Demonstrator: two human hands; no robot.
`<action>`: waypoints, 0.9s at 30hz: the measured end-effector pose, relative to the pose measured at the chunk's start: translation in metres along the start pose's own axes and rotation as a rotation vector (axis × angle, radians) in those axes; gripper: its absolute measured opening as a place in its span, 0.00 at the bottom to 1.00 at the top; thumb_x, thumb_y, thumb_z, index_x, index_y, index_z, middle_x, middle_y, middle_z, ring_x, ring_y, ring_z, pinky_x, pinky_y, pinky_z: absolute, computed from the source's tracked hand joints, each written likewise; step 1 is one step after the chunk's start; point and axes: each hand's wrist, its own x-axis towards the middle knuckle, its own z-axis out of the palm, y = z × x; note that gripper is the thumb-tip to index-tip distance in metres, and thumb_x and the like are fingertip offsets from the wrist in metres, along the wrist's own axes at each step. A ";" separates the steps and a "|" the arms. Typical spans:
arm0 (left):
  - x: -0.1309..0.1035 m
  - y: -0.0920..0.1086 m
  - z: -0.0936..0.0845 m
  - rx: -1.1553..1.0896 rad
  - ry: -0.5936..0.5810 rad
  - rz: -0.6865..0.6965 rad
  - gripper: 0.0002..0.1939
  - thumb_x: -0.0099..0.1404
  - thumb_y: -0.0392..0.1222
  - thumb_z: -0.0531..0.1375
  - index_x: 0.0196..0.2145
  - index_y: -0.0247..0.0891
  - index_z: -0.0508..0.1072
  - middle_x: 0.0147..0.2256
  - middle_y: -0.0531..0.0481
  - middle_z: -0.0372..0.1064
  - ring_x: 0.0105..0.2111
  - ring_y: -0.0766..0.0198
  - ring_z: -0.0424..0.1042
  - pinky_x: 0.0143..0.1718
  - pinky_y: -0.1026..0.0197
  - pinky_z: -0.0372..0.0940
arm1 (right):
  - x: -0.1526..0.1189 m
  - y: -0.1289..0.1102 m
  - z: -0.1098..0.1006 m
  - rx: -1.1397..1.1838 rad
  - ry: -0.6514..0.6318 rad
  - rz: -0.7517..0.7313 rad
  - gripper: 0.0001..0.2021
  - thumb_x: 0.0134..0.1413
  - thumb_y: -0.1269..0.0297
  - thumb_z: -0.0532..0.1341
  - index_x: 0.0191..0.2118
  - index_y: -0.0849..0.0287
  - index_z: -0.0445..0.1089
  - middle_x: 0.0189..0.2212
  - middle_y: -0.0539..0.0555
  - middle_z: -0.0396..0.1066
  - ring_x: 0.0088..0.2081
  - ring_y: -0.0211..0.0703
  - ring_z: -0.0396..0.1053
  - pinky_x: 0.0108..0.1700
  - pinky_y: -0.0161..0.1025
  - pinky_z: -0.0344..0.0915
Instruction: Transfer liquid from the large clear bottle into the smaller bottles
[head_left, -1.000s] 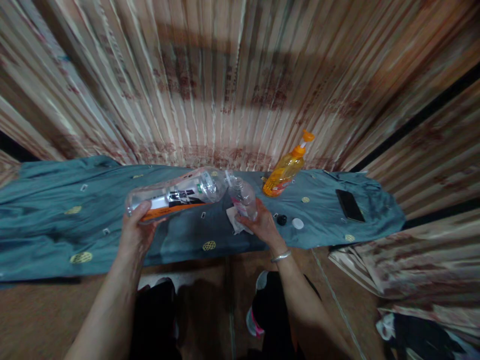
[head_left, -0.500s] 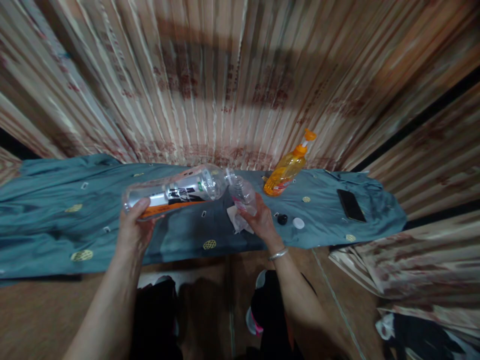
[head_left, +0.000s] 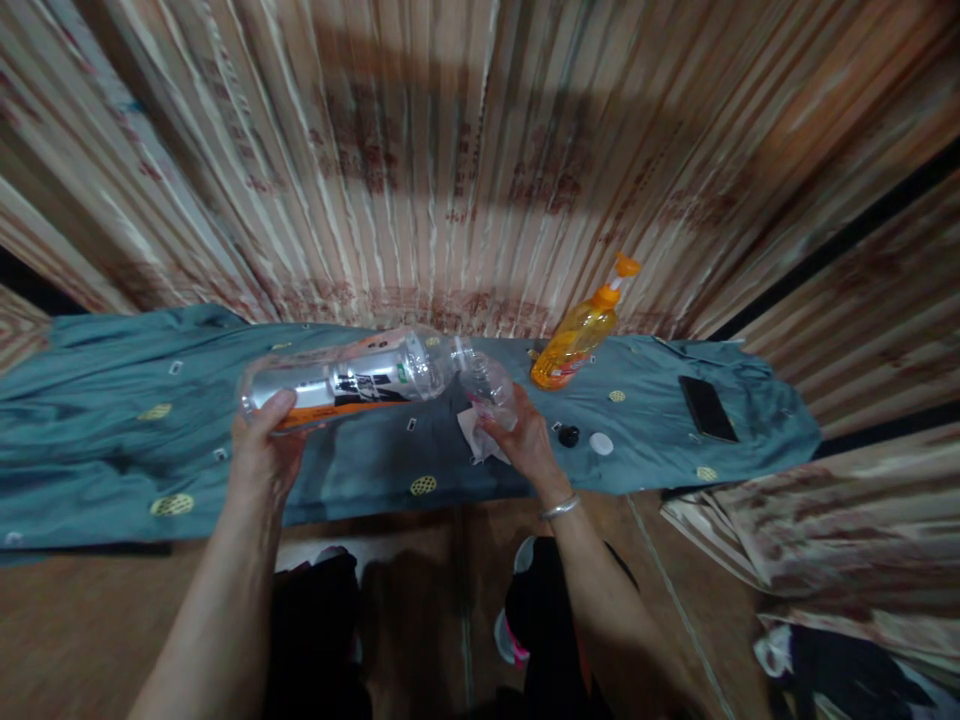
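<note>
Head view: your left hand has its fingers wrapped round the base end of a large clear bottle, tipped almost flat, neck pointing right. Its mouth sits at the mouth of a small clear bottle, which your right hand grips from below, fingers closed round its lower body, held just above the table. Looks like the pouring step, big into small. Next move, as I read it: keep the two mouths lined up and tilt slowly; narrow neck, easy to spill.

Both bottles are thin transparent plastic, ribbed, round; the large one carries a white, black and orange label. Under your right fingers lies a crumpled white tissue. Just right of them sit a small black cap and a white cap, both round. Farther right: an orange pump bottle, glossy, then a flat black phone. The table cloth is wrinkled teal fabric.
</note>
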 end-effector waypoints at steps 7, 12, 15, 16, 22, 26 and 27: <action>-0.003 0.004 0.002 0.025 0.020 0.001 0.36 0.38 0.40 0.75 0.47 0.43 0.75 0.42 0.51 0.80 0.29 0.68 0.74 0.26 0.69 0.72 | -0.002 0.002 0.000 -0.079 0.022 -0.001 0.33 0.52 0.56 0.70 0.63 0.59 0.64 0.53 0.63 0.75 0.53 0.57 0.74 0.56 0.52 0.70; -0.006 0.004 0.008 0.046 0.040 0.017 0.35 0.37 0.41 0.76 0.46 0.44 0.76 0.43 0.50 0.79 0.31 0.66 0.74 0.28 0.67 0.73 | 0.000 0.004 -0.001 -0.097 0.007 0.013 0.33 0.53 0.56 0.69 0.63 0.60 0.64 0.52 0.63 0.76 0.50 0.56 0.76 0.53 0.50 0.72; -0.009 0.004 0.010 0.057 0.041 0.020 0.34 0.37 0.42 0.76 0.45 0.43 0.75 0.42 0.51 0.78 0.31 0.66 0.73 0.28 0.66 0.72 | 0.001 0.003 -0.002 -0.107 0.004 0.035 0.32 0.53 0.55 0.69 0.62 0.60 0.64 0.51 0.63 0.77 0.49 0.56 0.76 0.51 0.49 0.72; -0.010 0.004 0.011 0.061 0.042 0.018 0.34 0.37 0.42 0.77 0.45 0.43 0.75 0.40 0.51 0.77 0.31 0.66 0.73 0.29 0.66 0.72 | 0.001 0.002 -0.002 -0.105 0.005 0.041 0.32 0.53 0.55 0.69 0.61 0.60 0.64 0.50 0.63 0.77 0.49 0.56 0.76 0.50 0.49 0.72; -0.019 0.004 0.011 0.092 0.060 0.002 0.37 0.38 0.42 0.78 0.47 0.46 0.74 0.41 0.54 0.73 0.33 0.65 0.71 0.33 0.63 0.73 | 0.004 0.002 -0.003 -0.095 0.016 0.054 0.31 0.51 0.55 0.69 0.60 0.59 0.65 0.48 0.62 0.78 0.47 0.57 0.77 0.48 0.50 0.73; -0.026 0.003 0.012 0.101 0.059 -0.010 0.37 0.39 0.43 0.78 0.49 0.49 0.73 0.43 0.54 0.71 0.37 0.65 0.71 0.35 0.65 0.72 | 0.004 0.004 -0.005 -0.079 0.018 0.045 0.30 0.50 0.56 0.69 0.58 0.58 0.66 0.46 0.60 0.79 0.45 0.55 0.78 0.45 0.47 0.73; -0.028 0.002 0.012 0.103 0.058 -0.014 0.38 0.39 0.43 0.78 0.49 0.49 0.72 0.44 0.54 0.71 0.38 0.64 0.71 0.35 0.65 0.72 | 0.004 0.005 -0.006 -0.076 0.016 0.046 0.29 0.50 0.56 0.69 0.57 0.57 0.66 0.45 0.59 0.79 0.44 0.54 0.78 0.44 0.45 0.72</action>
